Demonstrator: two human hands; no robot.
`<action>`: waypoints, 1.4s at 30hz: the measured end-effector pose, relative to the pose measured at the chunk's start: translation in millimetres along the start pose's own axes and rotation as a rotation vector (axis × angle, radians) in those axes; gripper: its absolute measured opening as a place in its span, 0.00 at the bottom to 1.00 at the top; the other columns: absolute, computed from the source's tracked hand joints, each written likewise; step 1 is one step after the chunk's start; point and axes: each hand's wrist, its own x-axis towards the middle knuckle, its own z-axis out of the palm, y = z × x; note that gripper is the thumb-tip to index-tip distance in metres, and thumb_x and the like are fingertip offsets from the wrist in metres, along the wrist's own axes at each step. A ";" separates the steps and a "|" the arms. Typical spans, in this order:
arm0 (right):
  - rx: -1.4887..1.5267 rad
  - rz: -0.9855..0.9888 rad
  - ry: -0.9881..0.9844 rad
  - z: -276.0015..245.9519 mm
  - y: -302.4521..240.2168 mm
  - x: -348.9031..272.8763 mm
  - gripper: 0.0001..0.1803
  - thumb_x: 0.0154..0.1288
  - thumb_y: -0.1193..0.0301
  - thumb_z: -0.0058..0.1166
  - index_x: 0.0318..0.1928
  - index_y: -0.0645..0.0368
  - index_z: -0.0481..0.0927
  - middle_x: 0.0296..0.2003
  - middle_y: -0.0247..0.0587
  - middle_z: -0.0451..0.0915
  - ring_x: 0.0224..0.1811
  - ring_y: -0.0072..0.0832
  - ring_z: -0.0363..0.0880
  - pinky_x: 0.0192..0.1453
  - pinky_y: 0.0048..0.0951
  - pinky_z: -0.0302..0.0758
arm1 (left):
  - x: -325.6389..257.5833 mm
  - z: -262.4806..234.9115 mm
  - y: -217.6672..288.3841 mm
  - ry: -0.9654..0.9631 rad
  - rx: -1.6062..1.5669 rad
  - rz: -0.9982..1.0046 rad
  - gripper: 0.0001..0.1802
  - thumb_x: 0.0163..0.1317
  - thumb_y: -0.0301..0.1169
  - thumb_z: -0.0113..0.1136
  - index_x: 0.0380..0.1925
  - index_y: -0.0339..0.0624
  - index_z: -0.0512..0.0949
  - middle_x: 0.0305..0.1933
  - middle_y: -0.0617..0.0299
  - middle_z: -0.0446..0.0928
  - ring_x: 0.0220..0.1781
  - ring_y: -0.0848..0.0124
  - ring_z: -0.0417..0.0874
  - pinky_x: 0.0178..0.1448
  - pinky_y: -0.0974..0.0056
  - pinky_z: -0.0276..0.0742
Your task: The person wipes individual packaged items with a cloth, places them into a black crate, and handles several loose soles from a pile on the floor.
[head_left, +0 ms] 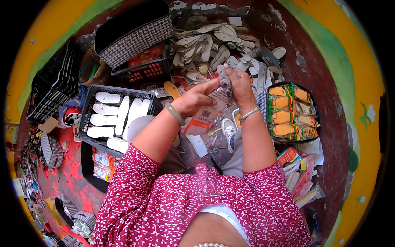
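Yellow and green wall (366, 86) curves around a worn red floor (61, 173) crowded with goods. Above my knees, my left hand (196, 99) grips a clear plastic bag (204, 119) with an orange-and-white label; my right hand (240, 88), close beside it, pinches a crumpled grey bundle (224, 80) at the bag's far end. Just beyond, a heap of pale insoles (191, 47) blocks the far side. On the left, a black crate (155, 108) of white insoles (102, 120) crowds my knee, with a checked bin (140, 43) farther off. On the right, a box (262, 101) of wrapped orange insoles (282, 116) hems my forearm.
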 end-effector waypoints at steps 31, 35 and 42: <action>0.231 -0.081 0.115 6.3 5.6 -2.4 0.16 0.54 0.84 0.54 0.45 0.61 0.79 0.38 0.37 0.81 0.36 0.20 0.77 0.44 0.22 0.75 | 6.8 -5.5 14.0 0.121 0.028 0.055 0.44 0.45 0.12 0.48 0.67 0.45 0.52 0.66 0.58 0.58 0.63 0.70 0.64 0.60 0.68 0.64; -0.107 -0.330 0.307 14.2 9.5 -0.3 0.15 0.53 0.83 0.54 0.42 0.58 0.81 0.35 0.36 0.82 0.37 0.17 0.77 0.43 0.20 0.73 | 9.7 -7.3 12.2 0.110 0.053 0.095 0.45 0.45 0.12 0.49 0.67 0.46 0.51 0.67 0.58 0.56 0.63 0.70 0.63 0.61 0.69 0.63; 0.275 -0.224 0.504 -46.0 16.7 16.3 0.12 0.59 0.81 0.49 0.43 0.62 0.77 0.36 0.41 0.81 0.37 0.25 0.79 0.45 0.26 0.76 | -6.0 2.5 28.1 0.160 -0.092 0.186 0.45 0.43 0.13 0.54 0.66 0.42 0.53 0.57 0.49 0.69 0.54 0.62 0.75 0.58 0.61 0.71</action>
